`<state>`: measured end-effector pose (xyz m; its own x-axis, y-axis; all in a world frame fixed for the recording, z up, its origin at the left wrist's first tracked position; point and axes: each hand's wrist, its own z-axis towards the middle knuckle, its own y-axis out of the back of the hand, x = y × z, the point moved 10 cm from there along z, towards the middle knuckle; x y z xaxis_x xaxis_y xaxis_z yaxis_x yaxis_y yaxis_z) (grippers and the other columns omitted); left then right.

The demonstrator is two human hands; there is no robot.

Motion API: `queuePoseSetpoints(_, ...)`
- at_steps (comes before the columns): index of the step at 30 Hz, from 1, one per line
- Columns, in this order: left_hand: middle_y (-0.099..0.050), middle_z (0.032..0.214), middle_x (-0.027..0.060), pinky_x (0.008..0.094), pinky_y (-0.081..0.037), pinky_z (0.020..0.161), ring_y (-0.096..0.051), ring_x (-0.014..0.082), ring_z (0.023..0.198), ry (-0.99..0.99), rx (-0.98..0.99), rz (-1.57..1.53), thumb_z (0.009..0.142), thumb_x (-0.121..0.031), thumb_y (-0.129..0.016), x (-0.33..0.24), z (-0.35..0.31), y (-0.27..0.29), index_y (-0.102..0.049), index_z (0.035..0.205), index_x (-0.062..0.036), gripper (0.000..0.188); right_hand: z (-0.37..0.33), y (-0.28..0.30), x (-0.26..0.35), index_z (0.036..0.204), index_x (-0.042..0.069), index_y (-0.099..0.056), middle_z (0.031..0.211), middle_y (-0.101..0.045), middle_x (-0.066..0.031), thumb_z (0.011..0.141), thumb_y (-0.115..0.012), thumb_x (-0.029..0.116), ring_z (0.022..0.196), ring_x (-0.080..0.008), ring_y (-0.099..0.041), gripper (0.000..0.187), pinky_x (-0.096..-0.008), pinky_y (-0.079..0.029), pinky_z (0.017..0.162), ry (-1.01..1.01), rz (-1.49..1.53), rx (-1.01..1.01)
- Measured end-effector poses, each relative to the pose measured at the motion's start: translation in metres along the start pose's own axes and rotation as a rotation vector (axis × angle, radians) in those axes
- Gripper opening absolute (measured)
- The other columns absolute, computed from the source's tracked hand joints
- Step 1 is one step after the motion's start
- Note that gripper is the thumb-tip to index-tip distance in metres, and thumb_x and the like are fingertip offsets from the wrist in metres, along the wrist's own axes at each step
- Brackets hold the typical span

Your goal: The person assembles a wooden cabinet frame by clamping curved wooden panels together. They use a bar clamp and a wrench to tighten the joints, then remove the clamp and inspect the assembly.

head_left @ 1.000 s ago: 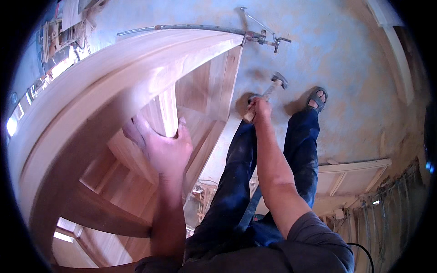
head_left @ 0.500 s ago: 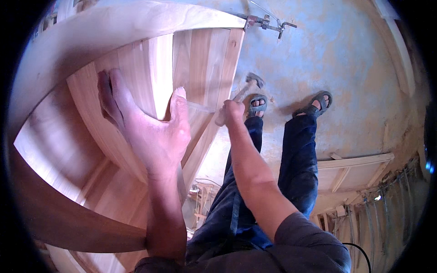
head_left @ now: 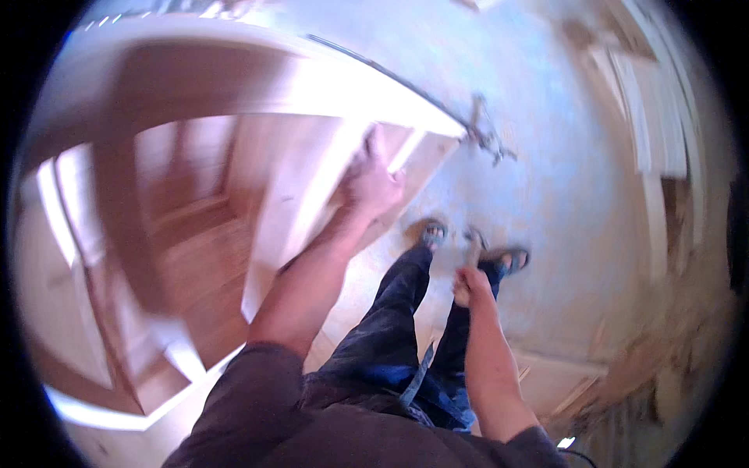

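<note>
A large wooden cabinet-like frame (head_left: 273,195) with pale boards and a curved-looking rim takes up the left side. My left hand (head_left: 374,183) is against its boarded side, near the right-hand edge; motion smears the fingers, so their grip does not show. Lower and to the right, my right hand (head_left: 472,287) is closed around the handle of a hammer (head_left: 473,253). The hammer points away from me, its head above the floor between my sandalled feet. A metal bar clamp (head_left: 488,136) sits at the frame's far right corner.
The worn bluish floor (head_left: 546,187) spreads to the right of the frame. Pale boards (head_left: 644,117) lie at the far right. Near the lower right, a slatted wooden piece (head_left: 573,394) rests by blurred clutter.
The view has swung, and the frame shows from another angle. My left hand has shifted toward the frame's right edge. My right hand, still holding the hammer, appears lower and farther right.
</note>
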<state>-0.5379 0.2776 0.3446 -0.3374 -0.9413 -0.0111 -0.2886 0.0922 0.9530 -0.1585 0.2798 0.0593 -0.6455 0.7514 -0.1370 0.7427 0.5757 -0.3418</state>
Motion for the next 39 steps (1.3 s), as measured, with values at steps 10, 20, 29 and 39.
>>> queuePoseSetpoints(10,-0.026,0.144,0.0286,0.0432,-0.022,0.113,-0.026,0.0393,0.136,0.187,0.113,-0.135,0.073,-0.026,-0.064,-0.009,-0.071,-0.021,-0.01,0.144,0.0107,0.097,-0.259,0.286,0.054,0.072,0.006,-0.052,0.054,-0.051,-0.008,0.08,-0.059,0.01,0.044,-0.0242,-0.053,0.011,-0.0389,-0.048,0.043,0.212,-0.272,-0.531)
queuePoseSetpoints(20,-0.058,0.117,0.0264,0.0437,-0.042,0.098,-0.054,0.0338,0.115,0.15,0.175,-0.158,0.067,-0.032,-0.062,-0.002,-0.07,-0.031,-0.056,0.116,0.0093,0.064,-0.444,0.359,0.112,0.089,0.004,-0.057,0.067,-0.056,-0.0088,0.079,-0.061,0.014,0.056,-0.0246,-0.057,0.015,-0.039,-0.048,0.049,0.073,-0.479,-0.675)
queuePoseSetpoints(29,-0.045,0.137,0.0268,0.0424,-0.034,0.109,-0.043,0.0373,0.129,0.262,0.041,-0.638,0.077,-0.031,-0.064,-0.036,-0.091,-0.003,-0.04,0.137,0.0029,0.073,-0.445,0.262,0.258,0.1,-0.002,-0.063,0.083,-0.062,-0.0086,0.074,-0.069,0.018,0.071,-0.0237,-0.06,0.033,-0.0374,-0.048,0.063,0.119,-0.828,-0.73)
queuePoseSetpoints(39,-0.053,0.132,0.0258,0.0382,-0.043,0.1,-0.056,0.0334,0.116,0.771,0.226,-1.245,0.081,-0.025,-0.067,-0.092,-0.133,0.034,-0.033,0.141,0.008,0.077,-0.421,0.059,0.509,0.084,-0.005,-0.07,0.069,-0.062,-0.0069,0.069,-0.075,0.029,0.061,-0.0175,-0.057,0.037,-0.0367,-0.044,0.055,0.24,-1.273,-0.611)
